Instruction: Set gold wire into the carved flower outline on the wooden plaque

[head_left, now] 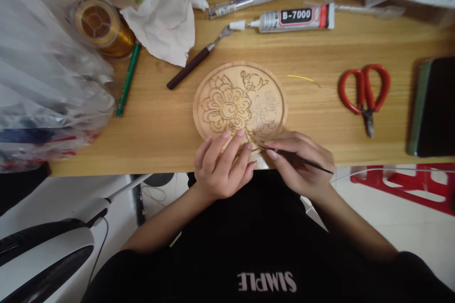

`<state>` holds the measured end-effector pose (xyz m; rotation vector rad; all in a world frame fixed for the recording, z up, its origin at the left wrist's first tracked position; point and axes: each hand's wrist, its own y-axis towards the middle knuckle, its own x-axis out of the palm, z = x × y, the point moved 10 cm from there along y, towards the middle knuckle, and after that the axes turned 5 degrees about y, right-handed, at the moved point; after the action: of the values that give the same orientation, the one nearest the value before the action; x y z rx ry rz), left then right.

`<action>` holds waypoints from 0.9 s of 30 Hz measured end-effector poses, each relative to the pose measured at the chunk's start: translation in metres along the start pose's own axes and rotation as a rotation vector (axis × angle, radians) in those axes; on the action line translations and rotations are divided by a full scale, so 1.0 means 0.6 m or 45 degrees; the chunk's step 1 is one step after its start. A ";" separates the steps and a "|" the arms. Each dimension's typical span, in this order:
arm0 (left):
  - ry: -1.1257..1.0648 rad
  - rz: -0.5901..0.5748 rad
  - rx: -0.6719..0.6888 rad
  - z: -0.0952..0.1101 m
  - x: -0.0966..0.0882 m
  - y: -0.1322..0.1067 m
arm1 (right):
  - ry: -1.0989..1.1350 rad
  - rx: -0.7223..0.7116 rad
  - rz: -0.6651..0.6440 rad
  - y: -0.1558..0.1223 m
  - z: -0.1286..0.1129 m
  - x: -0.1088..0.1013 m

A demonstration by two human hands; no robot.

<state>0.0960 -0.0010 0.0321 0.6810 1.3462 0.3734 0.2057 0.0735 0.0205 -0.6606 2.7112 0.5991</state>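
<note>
A round wooden plaque (196, 104) lies near the table's front edge. It bears a flower outlined in gold wire, smaller wire figures, and a pencil-like drawing at its right side. My left hand (222, 163) rests on the plaque's near part with fingers spread and fingertips by the lower wirework. In my right hand (305, 158) is a pair of thin dark tweezers (302, 158), pinched between thumb and fingers. Their tips point left, at the plaque's lower right part close to my left fingertips. Whether the tips hold any wire is too small to tell.
Behind the plaque lie a dark-handled tool (190, 67), a B-7000 glue tube (296, 18) and crumpled tissue (167, 14). Red-handled cutters (366, 90), a yellow wire piece (304, 78) and a phone-like device (435, 106) are rightward. A wire spool (103, 26) and green pencil (128, 79) stand leftward.
</note>
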 end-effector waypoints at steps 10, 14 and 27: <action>0.034 0.075 0.054 0.004 -0.011 -0.005 | 0.015 -0.049 -0.092 -0.002 -0.001 0.012; 0.021 0.098 0.052 0.003 -0.014 -0.003 | -0.020 -0.111 -0.128 0.000 -0.009 0.018; -0.017 0.063 0.014 0.000 -0.008 -0.001 | 0.035 0.090 0.107 0.000 0.002 -0.011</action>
<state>0.0946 -0.0045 0.0354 0.7256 1.3216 0.4006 0.2119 0.0765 0.0217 -0.5436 2.7834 0.5142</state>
